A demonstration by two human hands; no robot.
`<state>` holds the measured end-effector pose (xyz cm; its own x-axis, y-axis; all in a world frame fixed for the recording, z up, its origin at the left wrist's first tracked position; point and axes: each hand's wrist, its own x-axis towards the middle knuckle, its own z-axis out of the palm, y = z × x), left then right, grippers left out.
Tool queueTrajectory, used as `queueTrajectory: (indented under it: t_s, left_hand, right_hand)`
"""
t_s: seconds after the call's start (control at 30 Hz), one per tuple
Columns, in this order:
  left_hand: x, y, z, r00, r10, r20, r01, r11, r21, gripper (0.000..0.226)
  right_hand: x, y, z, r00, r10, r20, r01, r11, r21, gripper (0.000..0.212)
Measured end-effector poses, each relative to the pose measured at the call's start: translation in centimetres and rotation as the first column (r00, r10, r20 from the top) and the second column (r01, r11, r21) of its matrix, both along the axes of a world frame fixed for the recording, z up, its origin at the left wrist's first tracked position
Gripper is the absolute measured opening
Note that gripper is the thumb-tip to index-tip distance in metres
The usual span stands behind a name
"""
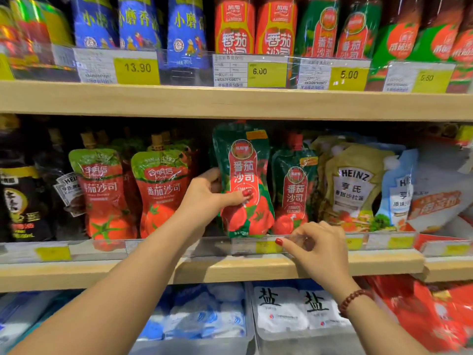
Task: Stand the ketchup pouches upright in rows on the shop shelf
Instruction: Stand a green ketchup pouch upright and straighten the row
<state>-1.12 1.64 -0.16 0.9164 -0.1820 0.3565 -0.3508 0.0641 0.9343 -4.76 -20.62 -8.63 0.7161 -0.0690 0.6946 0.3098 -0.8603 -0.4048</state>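
Pinching ketchup pouch (243,180) midway, left hand (210,193) grip.

A dark green ketchup pouch (243,180) with a red label panel and tomatoes printed along its base stands upright at the front edge of the middle shelf (230,270), its red cap near the board above. Just to its right a matching pouch (294,190) stands upright, set further back. To the left stand two red-and-light-green pouches (102,193) (161,193), also upright, side by side.
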Motion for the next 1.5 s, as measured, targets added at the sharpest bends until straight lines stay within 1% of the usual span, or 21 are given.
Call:
queueTrajectory:
  t_s: [0.13, 0.27, 0.33, 0.47, 0.53, 0.6, 0.7, 0.77, 0.83, 0.87, 0.97, 1.07, 1.13, 1.17, 1.23, 1.27, 1.33, 1.37, 1.4, 1.47, 1.5]
  left_hand:
    - [1.8, -0.1, 0.1, 0.994, 0.095, 0.054, -0.098, 0.994, 0.054, 0.044]
    - [2.3, 0.0, -1.6, 0.979, 0.181, 0.09, -0.199, 0.942, 0.269, 0.056]
    - [2.4, 0.1, -2.7, 0.979, 0.193, 0.063, -0.203, 0.913, 0.354, 0.062]
    - [2.6, 0.3, -3.5, 0.969, 0.236, -0.07, -0.187, 0.892, 0.412, 0.046]
    - [2.7, 0.4, -3.5, 0.971, 0.234, -0.045, -0.189, 0.872, 0.452, 0.048]
    - [2.4, 0.6, -3.2, 0.977, 0.212, 0.022, -0.195, 0.847, 0.495, 0.056]
    - [2.0, 0.9, -3.4, 0.968, 0.217, 0.122, -0.248, 0.785, 0.567, 0.081]
    - [1.5, 0.9, -3.7, 0.951, 0.265, 0.16, -0.305, 0.709, 0.636, 0.097]
    - [1.3, 0.9, -4.1, 0.93, 0.308, 0.201, -0.357, 0.627, 0.693, 0.097]
    - [1.4, 0.9, -4.2, 0.926, 0.315, 0.208, -0.365, 0.609, 0.704, 0.096]
    - [1.6, 0.9, -4.2, 0.928, 0.31, 0.208, -0.363, 0.618, 0.697, 0.092]
    - [1.5, 0.9, -4.0, 0.943, 0.292, 0.162, -0.321, 0.66, 0.679, 0.087]
    - [1.3, 1.0, -3.8, 0.951, 0.286, 0.117, -0.288, 0.685, 0.669, 0.079]
    - [1.2, 1.1, -3.6, 0.948, 0.295, 0.121, -0.296, 0.674, 0.677, 0.07]
    - [0.5, 1.2, -3.4, 0.911, 0.358, 0.205, -0.398, 0.626, 0.67, 0.05]
    - [0.0, 1.2, -3.6, 0.877, 0.407, 0.257, -0.473, 0.629, 0.617, 0.046]
    - [-1.6, 0.4, -4.0, 0.811, 0.481, 0.334, -0.582, 0.726, 0.366, 0.039]
    - [-2.4, -0.4, -4.1, 0.797, 0.482, 0.363, -0.579, 0.781, 0.234, 0.035]
    - [-3.0, -1.3, -4.3, 0.804, 0.456, 0.381, -0.543, 0.825, 0.158, 0.034]
    - [-3.5, -3.7, -4.5, 0.863, 0.347, 0.368, -0.425, 0.892, 0.155, 0.036]
    - [-3.5, -5.0, -4.5, 0.898, 0.284, 0.335, -0.361, 0.912, 0.196, 0.041]
  right_hand:
    - [0.2, 0.1, -0.6, 0.998, -0.007, 0.058, 0.008, 1.0, -0.002, 0.031]
    - [0.4, 0.1, -0.9, 0.995, -0.017, 0.099, 0.018, 1.0, -0.009, 0.032]
    - [0.4, 0.1, -1.0, 0.994, -0.013, 0.108, 0.015, 1.0, -0.013, 0.033]
    - [0.4, 0.2, -1.2, 0.992, -0.019, 0.127, 0.02, 1.0, -0.011, 0.035]
    - [0.4, 0.2, -1.2, 0.991, -0.021, 0.129, 0.023, 1.0, -0.013, 0.035]
    - [0.3, 0.3, -1.2, 0.991, -0.02, 0.131, 0.022, 1.0, -0.01, 0.035]
    - [0.4, 0.3, -1.1, 0.991, -0.022, 0.132, 0.023, 1.0, -0.005, 0.033]
    - [0.4, 0.4, -1.1, 0.991, -0.023, 0.132, 0.024, 1.0, -0.009, 0.033]
    - [0.3, 0.4, -1.1, 0.991, -0.017, 0.133, 0.019, 1.0, -0.01, 0.033]
    - [0.3, 0.4, -1.1, 0.991, -0.016, 0.13, 0.017, 1.0, -0.008, 0.033]
    - [0.1, 0.4, -1.0, 0.993, -0.017, 0.115, 0.019, 1.0, -0.01, 0.035]
    - [0.0, 0.4, -0.9, 0.995, -0.02, 0.096, 0.022, 1.0, -0.02, 0.035]
    - [-0.2, 0.4, -0.7, 0.998, -0.014, 0.067, 0.015, 1.0, -0.018, 0.036]
    - [-0.3, 0.4, -0.5, 0.999, -0.005, 0.046, 0.006, 1.0, -0.016, 0.035]
    - [-0.6, 0.1, 0.2, 0.998, 0.055, -0.023, -0.055, 0.999, 0.001, 0.025]
    - [-0.9, -0.2, 0.6, 0.993, 0.103, -0.065, -0.101, 0.995, 0.024, 0.017]
    - [-1.2, -1.0, 1.4, 0.978, 0.19, -0.086, -0.179, 0.976, 0.125, 0.009]
    - [-1.3, -1.6, 1.8, 0.98, 0.195, -0.047, -0.182, 0.962, 0.201, 0.012]
    - [-1.3, -2.1, 2.3, 0.986, 0.167, 0.004, -0.161, 0.946, 0.28, 0.015]
    - [-0.9, -2.9, 3.1, 0.997, 0.065, 0.034, -0.073, 0.924, 0.377, 0.02]
    - [-0.5, -3.2, 3.3, 1.0, 0.029, -0.003, -0.026, 0.925, 0.38, 0.026]
